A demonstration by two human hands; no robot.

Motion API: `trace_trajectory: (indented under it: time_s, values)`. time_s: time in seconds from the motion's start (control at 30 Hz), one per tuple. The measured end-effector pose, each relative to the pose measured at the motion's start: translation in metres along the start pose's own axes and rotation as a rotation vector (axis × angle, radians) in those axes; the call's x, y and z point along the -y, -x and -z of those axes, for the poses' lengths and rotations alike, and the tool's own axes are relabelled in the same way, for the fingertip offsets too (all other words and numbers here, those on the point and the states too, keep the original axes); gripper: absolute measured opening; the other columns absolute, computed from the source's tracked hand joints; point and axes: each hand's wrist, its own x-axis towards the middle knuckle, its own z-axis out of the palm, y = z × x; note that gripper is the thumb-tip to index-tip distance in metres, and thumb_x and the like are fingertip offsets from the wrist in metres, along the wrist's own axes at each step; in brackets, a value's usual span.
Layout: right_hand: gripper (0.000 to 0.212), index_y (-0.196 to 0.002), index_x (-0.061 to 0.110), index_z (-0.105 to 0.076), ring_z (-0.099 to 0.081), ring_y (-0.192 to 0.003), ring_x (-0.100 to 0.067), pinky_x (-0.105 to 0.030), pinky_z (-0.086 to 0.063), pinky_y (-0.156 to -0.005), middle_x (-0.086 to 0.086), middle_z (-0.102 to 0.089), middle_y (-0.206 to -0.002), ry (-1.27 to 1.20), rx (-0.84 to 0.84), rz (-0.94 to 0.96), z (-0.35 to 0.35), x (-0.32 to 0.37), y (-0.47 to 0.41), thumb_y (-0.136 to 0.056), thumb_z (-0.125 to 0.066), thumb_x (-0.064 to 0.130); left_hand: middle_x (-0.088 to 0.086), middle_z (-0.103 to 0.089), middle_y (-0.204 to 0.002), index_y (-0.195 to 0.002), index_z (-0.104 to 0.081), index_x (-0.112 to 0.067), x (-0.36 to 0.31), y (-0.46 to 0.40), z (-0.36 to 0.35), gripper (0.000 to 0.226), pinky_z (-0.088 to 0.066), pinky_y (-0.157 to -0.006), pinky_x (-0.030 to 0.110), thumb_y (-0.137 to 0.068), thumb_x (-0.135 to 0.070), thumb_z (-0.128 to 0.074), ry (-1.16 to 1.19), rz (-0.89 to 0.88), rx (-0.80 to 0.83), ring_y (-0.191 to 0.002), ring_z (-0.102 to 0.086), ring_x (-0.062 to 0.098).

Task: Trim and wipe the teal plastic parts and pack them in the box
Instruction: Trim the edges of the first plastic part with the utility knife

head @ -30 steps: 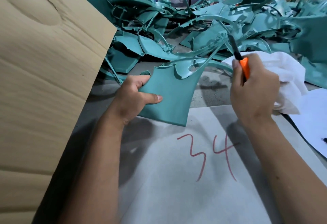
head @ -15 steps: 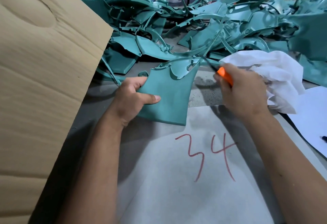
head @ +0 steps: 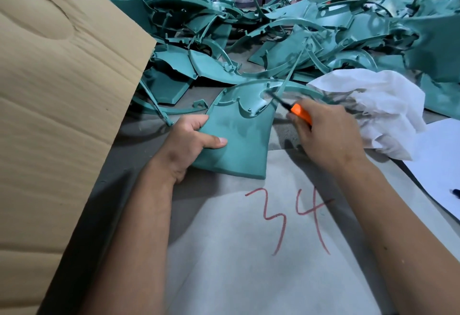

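Trimming step under way, wiping and packing not yet done, judging by the blade at work. Along the table's (head: 154,190) left edge, a big cardboard box flap (head: 62,115), close by the left forearm. Across the far side, a tangled pile of teal parts (head: 286,36), crowding the held piece. At the near middle, a sheet marked 34 (head: 286,252). Near centre, one teal part (head: 239,140), pinched at its left edge by the left hand (head: 189,145). By the right edge, a white cloth (head: 378,110), bunched behind the right hand (head: 328,135), itself wrapped around an orange knife (head: 300,113), tip at the part's upper rim. Next, probably: clean shave along that rim, then cloth.
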Motion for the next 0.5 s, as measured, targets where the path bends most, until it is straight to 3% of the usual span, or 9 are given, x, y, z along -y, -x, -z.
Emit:
trace_trajectory:
  time_s: [0.13, 0.33, 0.5]
  values:
    - [0.017, -0.102, 0.028, -0.068, -0.063, -0.077, -0.032, -0.042, -0.053, -0.068, -0.001, -0.070, -0.082, -0.043, 0.144, 0.114, 0.004, 0.010, 0.005, -0.101, -0.056, 0.041, 0.016, -0.078, -0.102, -0.101, -0.079, -0.007, 0.001, -0.001, 0.001, 0.037, -0.059, -0.075, 0.032, -0.064, -0.004, -0.073, 0.001, 0.008, -0.015, -0.088, -0.076, 0.031]
    - [0.018, -0.102, 0.023, -0.067, -0.061, -0.077, -0.031, -0.041, -0.050, -0.065, -0.003, -0.069, -0.085, -0.042, -0.018, 0.059, -0.001, 0.017, 0.005, -0.103, -0.055, 0.036, 0.015, -0.078, -0.103, -0.098, -0.079, -0.010, -0.002, -0.002, 0.000, 0.030, -0.060, -0.072, 0.030, -0.069, -0.004, -0.073, 0.078, -0.067, -0.036, -0.087, -0.076, 0.028]
    - [0.017, -0.097, 0.017, -0.062, -0.055, -0.065, -0.023, -0.040, -0.046, -0.059, 0.002, -0.062, -0.076, -0.132, -0.127, 0.064, -0.006, 0.024, 0.005, -0.105, -0.056, 0.032, 0.017, -0.077, -0.100, -0.098, -0.079, -0.009, -0.005, 0.000, 0.004, 0.030, -0.059, -0.070, 0.030, -0.071, -0.003, -0.070, 0.128, -0.093, -0.008, -0.083, -0.075, 0.028]
